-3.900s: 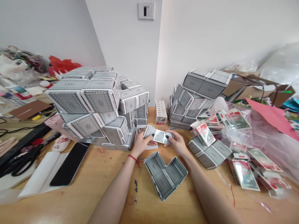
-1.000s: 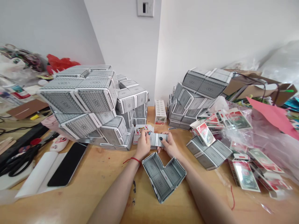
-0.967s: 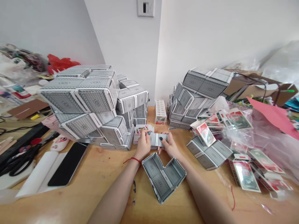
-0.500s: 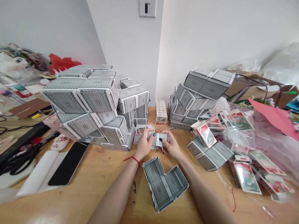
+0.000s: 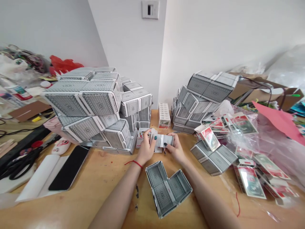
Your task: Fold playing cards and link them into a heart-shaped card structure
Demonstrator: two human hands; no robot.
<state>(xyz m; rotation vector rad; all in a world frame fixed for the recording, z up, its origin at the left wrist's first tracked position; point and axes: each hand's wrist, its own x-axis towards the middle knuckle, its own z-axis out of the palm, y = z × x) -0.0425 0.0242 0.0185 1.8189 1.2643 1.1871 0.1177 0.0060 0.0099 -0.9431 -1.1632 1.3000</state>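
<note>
My left hand (image 5: 147,147) pinches grey-backed playing cards between thumb and fingers. My right hand (image 5: 175,147) grips the right end of the same grey cards (image 5: 164,140), its dark-nailed thumb on top. Under and beside my left hand, face-up cards (image 5: 141,133) lie on the table. Nearer to me, between my forearms, rests an L-shaped open tray (image 5: 162,190) made of grey-backed cards. Beyond my hands a clear box of small white and red packs (image 5: 164,116) stands near the wall.
Card-block stacks rise at left (image 5: 100,103) and right (image 5: 200,101). A black phone (image 5: 69,168) and scissors (image 5: 26,162) lie left. At right are a lower card block (image 5: 214,157), card boxes (image 5: 251,181) and plastic wrap.
The grey cards in my hands have shifted slightly right and up, and more of their length shows between my thumbs. My left fingers have moved a little.
</note>
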